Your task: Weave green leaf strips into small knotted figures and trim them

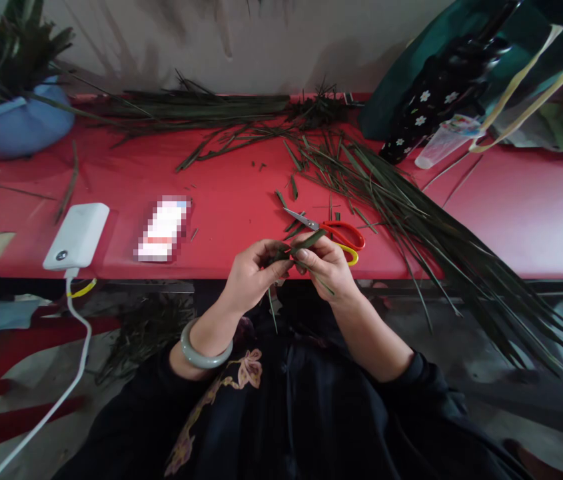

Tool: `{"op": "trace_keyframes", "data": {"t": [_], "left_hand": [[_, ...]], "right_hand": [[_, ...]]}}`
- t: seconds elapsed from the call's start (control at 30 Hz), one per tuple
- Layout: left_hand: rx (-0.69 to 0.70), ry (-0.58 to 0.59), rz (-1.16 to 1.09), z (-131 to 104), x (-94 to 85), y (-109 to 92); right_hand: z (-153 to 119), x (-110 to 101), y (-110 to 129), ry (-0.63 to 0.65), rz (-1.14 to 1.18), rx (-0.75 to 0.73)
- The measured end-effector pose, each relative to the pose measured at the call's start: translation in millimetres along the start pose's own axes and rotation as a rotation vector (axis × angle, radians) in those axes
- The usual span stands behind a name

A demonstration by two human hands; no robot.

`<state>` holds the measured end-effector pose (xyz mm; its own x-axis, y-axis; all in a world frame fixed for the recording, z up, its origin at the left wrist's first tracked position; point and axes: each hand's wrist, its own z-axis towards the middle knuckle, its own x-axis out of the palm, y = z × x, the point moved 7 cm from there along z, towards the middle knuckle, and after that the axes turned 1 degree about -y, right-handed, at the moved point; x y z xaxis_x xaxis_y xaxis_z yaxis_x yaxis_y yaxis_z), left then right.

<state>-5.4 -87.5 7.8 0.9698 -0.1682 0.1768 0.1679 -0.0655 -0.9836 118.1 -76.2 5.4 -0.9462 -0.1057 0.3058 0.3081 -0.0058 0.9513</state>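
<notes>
Close to the table's front edge, both hands meet over a small folded piece of green leaf strips. My left hand pinches its left end between thumb and fingers. My right hand is closed on the other end, thumb on top, with a strip sticking out to the upper right. Loose strip ends hang below the fingers. Just beyond my right hand lie scissors with red and yellow handles, their blades pointing left. Short leaf cuttings are scattered around the blades. The fingers hide much of the folded piece.
Long leaf strips spread over the red table and overhang its front right edge. More leaves lie along the wall. At left are a blue basin, a white power bank and a phone. A plastic cup and umbrella are right.
</notes>
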Motion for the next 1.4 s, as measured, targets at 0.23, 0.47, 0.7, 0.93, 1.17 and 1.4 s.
{"op": "trace_keyframes", "data": {"t": [0.23,0.47,0.7,0.93,1.17,1.4], "left_hand": [[0.037,-0.071,-0.068,-1.7,-3.0,6.9],[0.074,-0.201,-0.145,-1.2,-7.3,9.8],[0.030,-0.150,-0.048,0.5,-8.0,11.7],[0.065,-0.142,0.110,-1.4,-6.0,6.1],[0.132,-0.193,0.230,-2.5,-8.8,0.5],[0.068,-0.155,0.188,3.4,-9.6,9.6]], "right_hand": [[-3.0,3.8,-23.4,-0.068,0.077,0.075],[-14.8,5.1,-23.0,-0.175,-0.036,-0.073],[-10.0,-0.1,-14.6,-0.108,-0.204,-0.078],[-9.6,-3.2,-14.1,-0.181,-0.259,-0.102],[-7.5,-1.1,-25.2,-0.175,-0.108,-0.042],[-3.4,-6.2,-30.7,-0.186,-0.113,-0.046]]}}
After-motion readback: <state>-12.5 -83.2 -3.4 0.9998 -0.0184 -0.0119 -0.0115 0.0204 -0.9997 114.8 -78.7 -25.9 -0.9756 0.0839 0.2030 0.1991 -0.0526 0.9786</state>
